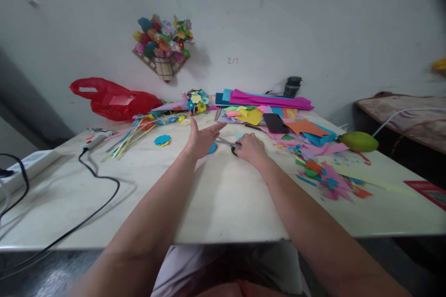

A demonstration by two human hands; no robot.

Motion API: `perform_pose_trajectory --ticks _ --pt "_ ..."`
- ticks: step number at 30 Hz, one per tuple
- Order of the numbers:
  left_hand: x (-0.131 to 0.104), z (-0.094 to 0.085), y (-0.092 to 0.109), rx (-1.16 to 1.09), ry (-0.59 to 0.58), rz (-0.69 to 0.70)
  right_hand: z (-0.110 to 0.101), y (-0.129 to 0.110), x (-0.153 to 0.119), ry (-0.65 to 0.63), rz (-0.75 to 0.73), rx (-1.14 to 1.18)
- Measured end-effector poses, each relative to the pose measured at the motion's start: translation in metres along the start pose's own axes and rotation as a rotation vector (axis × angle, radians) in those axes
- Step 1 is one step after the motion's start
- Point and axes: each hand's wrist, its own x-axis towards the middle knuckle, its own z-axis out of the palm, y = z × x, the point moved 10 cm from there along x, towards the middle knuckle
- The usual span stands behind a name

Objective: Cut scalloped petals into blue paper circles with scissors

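Observation:
My right hand (251,148) is closed round the black handles of a pair of scissors (227,142), whose blades point left over the table. Just left of the blade tips, my left hand (204,139) is open, thumb raised and fingers stretched out. A blue paper piece (212,148) lies by my left hand, partly hidden by it. Beyond my right hand a bit of light blue paper (239,136) shows. Further left, a blue scalloped paper shape (162,139) rests on a yellow one.
Paper scraps (331,178) and a phone (274,123) lie to the right. Coloured sheets (268,99) are stacked at the back. Paper strips (127,141), a red plastic bag (118,100) and a black cable (104,177) occupy the left side. A green bulb-shaped object (358,141) sits far right.

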Motion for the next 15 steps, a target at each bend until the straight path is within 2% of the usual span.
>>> perform_pose_trajectory --ticks 3,6,8,11,15 --pt "0.002 0.008 -0.008 -0.006 -0.077 -0.015 -0.020 -0.001 0.001 0.248 -0.049 0.097" --pt "0.003 0.014 -0.019 0.001 -0.130 -0.070 -0.035 -0.014 -0.004 0.426 -0.225 0.176" --pt "0.003 0.018 -0.024 -0.006 -0.157 -0.102 -0.037 -0.025 -0.007 0.462 -0.326 0.200" --pt "0.002 0.026 -0.031 -0.048 -0.199 -0.155 -0.034 -0.036 -0.007 0.450 -0.421 0.236" --pt "-0.002 0.040 -0.037 -0.160 -0.257 -0.217 -0.026 -0.031 0.003 0.430 -0.418 0.381"
